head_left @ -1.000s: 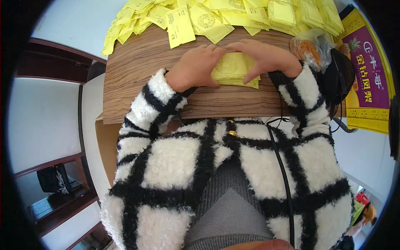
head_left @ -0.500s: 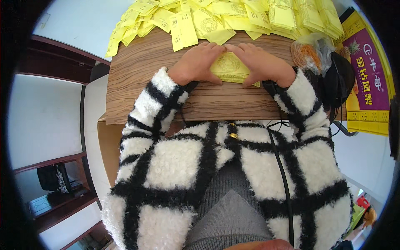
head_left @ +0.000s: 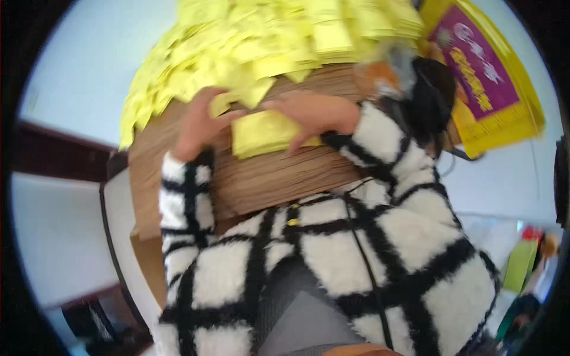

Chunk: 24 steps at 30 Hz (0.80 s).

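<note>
- Admittedly, motion blur softens everything, so the print on the stack of yellow paper packets point(head_left: 261, 137) cannot be read; the stack lies flat on the wood-grain table point(head_left: 255, 181), between the hands.
- The right hand point(head_left: 317, 114) arches over the stack's right end and hides it, fingers along the far side, thumb at the near side; whether it grips or merely rests there, I cannot tell.
- The left hand point(head_left: 199, 123) is spread and unclenched, its thumb pointing toward the stack's far left corner; contact there is unclear, and so is the yellow patch showing between thumb and forefinger.
- The heap of yellow packets point(head_left: 249, 41) runs out of view at the top and covers the far side of the table.
- Bare wood lies between the stack and the near edge, and left of it toward the left edge.
- To the right, room is tighter: a clear plastic bag point(head_left: 401, 65) with blurred orange contents, a black object point(head_left: 432, 98) and a yellow-and-purple carton point(head_left: 475, 65) crowd that side.
</note>
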{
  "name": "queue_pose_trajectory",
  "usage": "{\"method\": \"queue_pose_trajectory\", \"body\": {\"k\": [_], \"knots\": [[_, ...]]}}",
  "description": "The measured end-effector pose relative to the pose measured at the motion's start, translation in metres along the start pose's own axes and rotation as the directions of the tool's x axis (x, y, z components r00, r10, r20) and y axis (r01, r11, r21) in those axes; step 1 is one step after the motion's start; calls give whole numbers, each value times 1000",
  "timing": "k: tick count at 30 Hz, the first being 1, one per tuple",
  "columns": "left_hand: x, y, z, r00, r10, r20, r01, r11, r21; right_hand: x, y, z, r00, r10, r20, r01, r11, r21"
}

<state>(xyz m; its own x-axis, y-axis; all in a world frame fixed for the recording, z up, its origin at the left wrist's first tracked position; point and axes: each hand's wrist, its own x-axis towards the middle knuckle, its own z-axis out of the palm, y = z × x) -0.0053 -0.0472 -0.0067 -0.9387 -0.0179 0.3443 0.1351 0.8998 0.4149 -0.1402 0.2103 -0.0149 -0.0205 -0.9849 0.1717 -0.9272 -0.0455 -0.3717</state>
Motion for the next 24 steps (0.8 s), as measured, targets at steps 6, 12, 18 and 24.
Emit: {"method": "queue_pose_trajectory", "body": {"k": [6,12,18,24], "knots": [[-8,-59,3,995,-63,-80,86,944,320,-2,-10,-11,976,162,144,-162,987,-12],[-5,-58,1,993,-120,18,109,945,308,-4,-12,-7,982,139,124,-139,990,-12],[-1,-34,-9,968,-246,57,206,901,382,-4,-7,1,981,151,121,-149,989,-19],[3,-34,-14,993,-115,40,94,933,346,-4,-9,0,986,131,100,-129,991,-31]]}}
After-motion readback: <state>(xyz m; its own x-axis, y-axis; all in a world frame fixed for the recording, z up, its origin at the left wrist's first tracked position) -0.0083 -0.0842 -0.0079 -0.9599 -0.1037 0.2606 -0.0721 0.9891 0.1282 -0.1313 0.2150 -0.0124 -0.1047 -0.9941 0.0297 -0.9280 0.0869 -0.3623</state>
